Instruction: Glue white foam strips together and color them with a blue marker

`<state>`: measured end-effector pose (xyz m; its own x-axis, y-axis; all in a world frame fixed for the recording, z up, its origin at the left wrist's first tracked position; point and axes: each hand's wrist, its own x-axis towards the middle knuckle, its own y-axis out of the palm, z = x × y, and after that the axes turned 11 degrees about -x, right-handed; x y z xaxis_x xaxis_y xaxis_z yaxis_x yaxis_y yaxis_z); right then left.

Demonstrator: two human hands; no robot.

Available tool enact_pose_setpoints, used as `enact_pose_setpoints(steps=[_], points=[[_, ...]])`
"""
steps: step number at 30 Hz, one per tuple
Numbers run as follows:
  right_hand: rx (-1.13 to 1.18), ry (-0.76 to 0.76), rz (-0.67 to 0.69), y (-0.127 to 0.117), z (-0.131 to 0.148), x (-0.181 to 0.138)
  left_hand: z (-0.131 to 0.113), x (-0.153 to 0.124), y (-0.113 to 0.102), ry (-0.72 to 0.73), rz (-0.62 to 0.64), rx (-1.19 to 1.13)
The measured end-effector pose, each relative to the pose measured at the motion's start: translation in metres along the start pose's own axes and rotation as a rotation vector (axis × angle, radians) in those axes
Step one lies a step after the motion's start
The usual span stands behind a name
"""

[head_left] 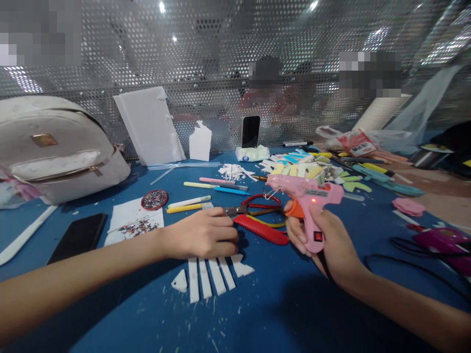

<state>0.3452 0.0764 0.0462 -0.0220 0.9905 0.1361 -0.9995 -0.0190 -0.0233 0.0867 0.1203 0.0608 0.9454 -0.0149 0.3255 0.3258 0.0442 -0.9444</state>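
Observation:
My right hand (336, 247) is wrapped round the handle of a pink hot glue gun (289, 185), with fingers near its orange trigger. Its brass nozzle points left and a small red light glows on its side. My left hand (209, 233) is curled low over the table, knuckles up; whatever its fingertips hold is hidden. Just below that hand lie several white foam strips (194, 282) in a fan, between a small white fish-head piece (180, 281) and a tail-like piece (243, 267). Red-handled scissors (257, 202) and a red-handled cutter (261, 229) lie between my hands.
Markers (189, 201), white scraps (232, 171) and coloured cut-outs (305, 169) lie beyond my hands. A propped phone (250, 131) stands at the back. At left are a backpack (62, 152), a dark phone (78, 238) and glitter on paper (114, 215); a purple glue gun (443, 245) lies at right.

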Motion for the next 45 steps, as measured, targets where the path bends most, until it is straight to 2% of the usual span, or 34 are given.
enact_pose_setpoints(steps=[19, 24, 29, 37, 42, 45], points=[[-0.073, -0.009, 0.054, 0.002, 0.007, 0.000, 0.000, 0.003, 0.008, 0.032, -0.007, 0.019], [-0.040, 0.005, 0.020, 0.002, 0.006, 0.000, 0.000, 0.002, 0.007, -0.007, -0.015, 0.012], [-0.046, 0.000, 0.048, 0.001, 0.004, 0.000, -0.002, 0.002, 0.007, -0.064, -0.040, 0.000], [-0.033, 0.032, 0.021, 0.001, 0.001, 0.002, -0.030, 0.006, 0.002, -0.169, -0.104, -0.012], [-0.004, 0.036, -0.003, 0.001, -0.002, 0.003, -0.054, 0.004, -0.017, -0.212, -0.142, -0.104], [0.008, 0.041, -0.017, 0.002, -0.003, 0.004, -0.069, -0.007, -0.029, -0.331, -0.151, -0.256]])
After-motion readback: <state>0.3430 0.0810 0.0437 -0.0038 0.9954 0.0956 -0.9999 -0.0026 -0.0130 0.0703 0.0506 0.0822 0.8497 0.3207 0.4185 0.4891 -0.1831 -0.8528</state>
